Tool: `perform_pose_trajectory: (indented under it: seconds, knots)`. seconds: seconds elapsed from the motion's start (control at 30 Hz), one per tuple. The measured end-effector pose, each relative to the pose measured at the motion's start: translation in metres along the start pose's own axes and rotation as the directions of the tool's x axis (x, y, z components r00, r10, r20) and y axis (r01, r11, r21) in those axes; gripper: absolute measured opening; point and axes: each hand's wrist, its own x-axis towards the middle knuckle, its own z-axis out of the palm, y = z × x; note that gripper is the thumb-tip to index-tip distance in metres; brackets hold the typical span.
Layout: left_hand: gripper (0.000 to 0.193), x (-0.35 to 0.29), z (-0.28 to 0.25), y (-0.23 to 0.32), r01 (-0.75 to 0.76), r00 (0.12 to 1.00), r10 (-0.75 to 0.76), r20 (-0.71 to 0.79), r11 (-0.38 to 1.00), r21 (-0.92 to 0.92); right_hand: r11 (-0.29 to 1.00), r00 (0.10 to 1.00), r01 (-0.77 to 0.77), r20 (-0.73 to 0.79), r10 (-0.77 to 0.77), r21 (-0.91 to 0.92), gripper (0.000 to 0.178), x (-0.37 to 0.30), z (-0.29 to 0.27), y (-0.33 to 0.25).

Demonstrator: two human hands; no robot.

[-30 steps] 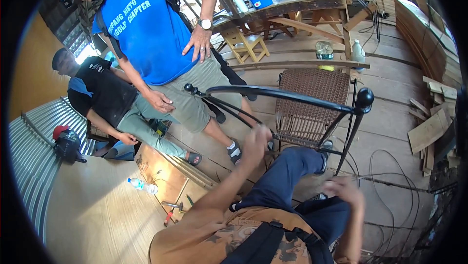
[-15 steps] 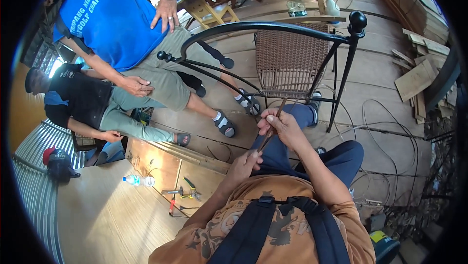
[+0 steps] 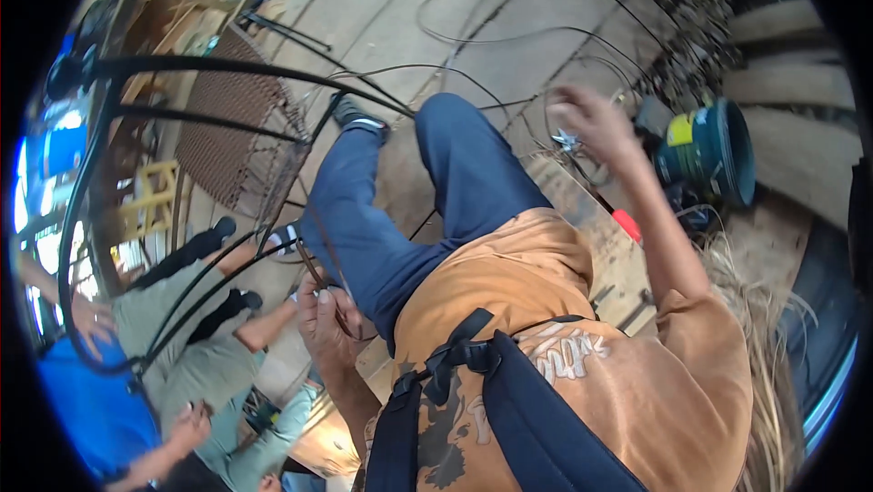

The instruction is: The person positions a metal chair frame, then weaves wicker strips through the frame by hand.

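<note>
My left hand (image 3: pixel 327 324) is closed around thin brown rattan strips (image 3: pixel 310 268) beside my left thigh. The strips run up toward the chair's woven seat. That chair has a black metal frame (image 3: pixel 205 65) and a brown wicker seat (image 3: pixel 232 128). My right hand (image 3: pixel 593 124) is stretched out to the right, smeared by motion, so its fingers are unclear. Just below it a metal tool head (image 3: pixel 566 140) shows at the edge of a wooden board. A red tool handle (image 3: pixel 627 225) lies near my right forearm.
Loose dark strands (image 3: pixel 509 31) curl over the plank floor (image 3: pixel 382 10). A dark green bucket (image 3: pixel 714 154) stands at right, near a bundle of pale fibres (image 3: pixel 759 356). At lower left are people, one in blue (image 3: pixel 95 406). A wooden board (image 3: pixel 582 210) lies beside my lap.
My right hand has left the strips and swung far right, toward the tools. My left hand keeps hold of the strips. The view has turned right, moving the chair to the left.
</note>
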Motion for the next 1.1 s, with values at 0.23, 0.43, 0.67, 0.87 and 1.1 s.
perform_pose_trajectory:
  seconds: [0.23,0.43,0.67,0.87,1.1]
  knots:
    - [0.021,0.044,0.038,0.025,-0.04,0.993,0.023,0.12,0.989,0.14,0.918,0.905,-0.352,-0.318,0.283,-0.184,0.023,-0.127,-0.067,0.075]
    - [0.021,0.059,0.088,-0.013,-0.006,0.966,-0.093,0.24,0.924,0.382,0.867,0.882,-0.457,-0.228,0.413,-0.197,0.025,-0.067,0.001,0.208]
    - [0.024,0.089,0.117,-0.058,0.112,0.901,-0.351,0.254,0.756,0.645,0.672,0.689,-0.643,0.107,0.717,-0.366,0.039,-0.006,0.125,0.351]
    - [0.022,0.13,0.142,-0.058,0.291,0.823,-0.529,0.208,0.706,0.645,0.492,0.622,-0.494,0.103,0.776,-0.717,0.026,-0.037,0.158,0.415]
    - [0.013,0.154,0.127,-0.041,0.133,0.991,-0.123,-0.052,0.923,0.361,0.676,0.736,-0.331,0.268,0.622,-0.658,0.03,0.015,0.068,0.287]
